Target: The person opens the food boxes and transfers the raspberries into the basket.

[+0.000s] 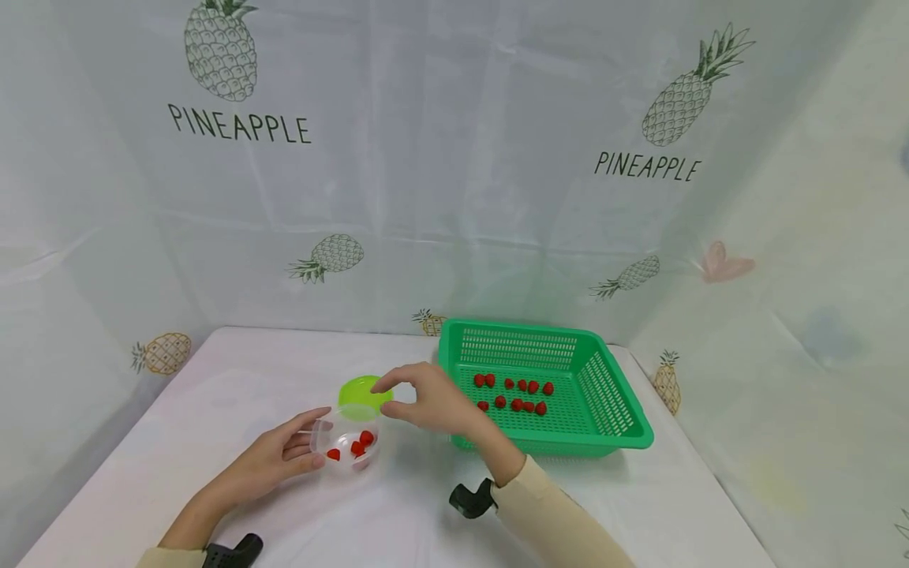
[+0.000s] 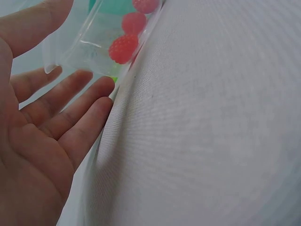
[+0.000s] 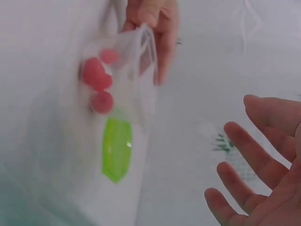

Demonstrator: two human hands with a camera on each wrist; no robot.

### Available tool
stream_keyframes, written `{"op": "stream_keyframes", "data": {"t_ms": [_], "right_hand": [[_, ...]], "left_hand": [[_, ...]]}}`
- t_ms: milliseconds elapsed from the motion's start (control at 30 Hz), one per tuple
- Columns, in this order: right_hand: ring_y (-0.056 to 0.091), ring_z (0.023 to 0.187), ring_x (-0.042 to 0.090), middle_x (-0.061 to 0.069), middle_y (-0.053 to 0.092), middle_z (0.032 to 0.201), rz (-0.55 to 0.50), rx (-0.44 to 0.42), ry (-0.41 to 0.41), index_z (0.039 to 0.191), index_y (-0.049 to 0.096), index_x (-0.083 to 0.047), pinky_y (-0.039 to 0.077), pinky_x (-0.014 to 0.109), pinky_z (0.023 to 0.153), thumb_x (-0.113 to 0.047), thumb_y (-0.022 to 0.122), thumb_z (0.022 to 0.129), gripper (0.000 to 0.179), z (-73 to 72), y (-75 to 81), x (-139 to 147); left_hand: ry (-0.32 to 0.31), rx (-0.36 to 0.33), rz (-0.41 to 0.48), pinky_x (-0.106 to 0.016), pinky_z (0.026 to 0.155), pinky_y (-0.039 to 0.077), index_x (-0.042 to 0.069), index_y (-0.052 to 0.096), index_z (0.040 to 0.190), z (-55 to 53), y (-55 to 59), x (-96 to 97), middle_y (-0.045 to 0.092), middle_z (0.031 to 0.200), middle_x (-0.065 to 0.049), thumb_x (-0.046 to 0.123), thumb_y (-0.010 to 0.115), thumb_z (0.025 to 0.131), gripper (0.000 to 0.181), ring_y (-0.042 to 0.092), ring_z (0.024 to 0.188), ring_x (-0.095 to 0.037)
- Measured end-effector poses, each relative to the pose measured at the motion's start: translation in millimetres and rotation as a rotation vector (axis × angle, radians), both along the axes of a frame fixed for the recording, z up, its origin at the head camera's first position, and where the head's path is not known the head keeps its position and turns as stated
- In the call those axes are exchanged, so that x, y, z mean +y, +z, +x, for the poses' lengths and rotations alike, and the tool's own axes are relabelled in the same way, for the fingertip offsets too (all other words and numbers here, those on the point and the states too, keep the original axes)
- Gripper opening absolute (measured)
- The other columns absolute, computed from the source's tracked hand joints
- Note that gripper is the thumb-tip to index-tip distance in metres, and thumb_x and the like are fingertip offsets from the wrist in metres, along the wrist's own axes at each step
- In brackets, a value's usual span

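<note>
A clear plastic tub [image 1: 322, 440] with several red raspberries [image 1: 365, 438] in it stands on the white-covered table. At its left side is my left hand [image 1: 273, 455], thumb toward the front, the other fingers extended along the wall; in the left wrist view the fingertips [image 2: 107, 86] lie right by the tub. My right hand [image 1: 428, 398] hovers to the right of the tub, fingers loosely bent, nothing between them; the right wrist view shows these fingers [image 3: 251, 153] spread apart. Just behind the tub lies a lime-green dish or lid [image 1: 353, 391], partly covered by the tub and right hand.
To the right sits a green slotted basket [image 1: 540, 443] holding more raspberries [image 1: 517, 405] in two loose rows. Its left end is close behind my right hand and forearm. A pineapple-print sheet [image 1: 454, 158] hangs behind the table [image 1: 284, 371].
</note>
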State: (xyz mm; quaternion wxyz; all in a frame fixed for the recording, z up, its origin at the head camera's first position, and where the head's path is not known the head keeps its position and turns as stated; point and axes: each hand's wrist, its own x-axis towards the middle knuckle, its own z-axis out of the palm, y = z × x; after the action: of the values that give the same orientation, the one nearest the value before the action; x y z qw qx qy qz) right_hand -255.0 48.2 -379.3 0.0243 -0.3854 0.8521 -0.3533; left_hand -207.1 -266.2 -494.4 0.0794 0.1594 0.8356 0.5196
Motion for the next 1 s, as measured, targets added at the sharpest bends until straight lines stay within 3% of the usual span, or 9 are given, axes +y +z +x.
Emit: {"op": "stream_keyframes", "data": {"t_ms": [167, 367, 633, 1000], "right_hand": [[0.065, 0.119, 0.008, -0.011, 0.077, 0.118, 0.046, -0.028, 0.002, 0.124, 0.078, -0.019, 0.054, 0.029, 0.105, -0.02, 0.078, 0.099, 0.025, -4.7, -25.4, -21.2], [0.066, 0.115, 0.008, -0.005, 0.079, 0.116, 0.049, -0.122, 0.0, 0.122, 0.079, -0.017, 0.057, 0.032, 0.101, -0.014, 0.077, 0.097, 0.025, -6.9, -46.6, -39.9], [0.069, 0.1, 0.008, -0.006, 0.079, 0.108, 0.085, -0.158, 0.012, 0.117, 0.081, -0.013, 0.054, 0.015, 0.082, -0.008, 0.08, 0.093, 0.024, -8.3, -60.5, -59.6], [0.068, 0.087, 0.001, -0.01, 0.079, 0.103, 0.134, -0.21, 0.015, 0.112, 0.082, -0.014, 0.054, 0.013, 0.075, -0.007, 0.087, 0.088, 0.026, -8.4, -66.9, -73.8]], "left_hand": [[-0.002, -0.017, 0.005, -0.024, 0.099, 0.058, 0.012, 0.036, 0.165, 0.7, 1.5, 2.1, 0.047, 0.157, -0.029, 0.03, 0.082, 0.096, 0.085, 0.062, 0.134, -0.039], [-0.015, -0.012, 0.007, -0.018, 0.097, 0.057, 0.012, 0.035, 0.165, 0.9, 2.6, 2.0, 0.048, 0.157, -0.028, 0.03, 0.081, 0.096, 0.085, 0.063, 0.133, -0.037], [-0.05, -0.002, 0.038, -0.015, 0.097, 0.055, 0.01, 0.034, 0.165, 0.5, 2.2, -1.7, 0.05, 0.155, -0.03, 0.026, 0.078, 0.099, 0.082, 0.064, 0.133, -0.034], [-0.08, 0.025, 0.051, -0.016, 0.098, 0.055, 0.009, 0.032, 0.165, -0.3, -1.4, -3.1, 0.05, 0.155, -0.03, 0.022, 0.076, 0.101, 0.079, 0.066, 0.129, -0.014]]}}
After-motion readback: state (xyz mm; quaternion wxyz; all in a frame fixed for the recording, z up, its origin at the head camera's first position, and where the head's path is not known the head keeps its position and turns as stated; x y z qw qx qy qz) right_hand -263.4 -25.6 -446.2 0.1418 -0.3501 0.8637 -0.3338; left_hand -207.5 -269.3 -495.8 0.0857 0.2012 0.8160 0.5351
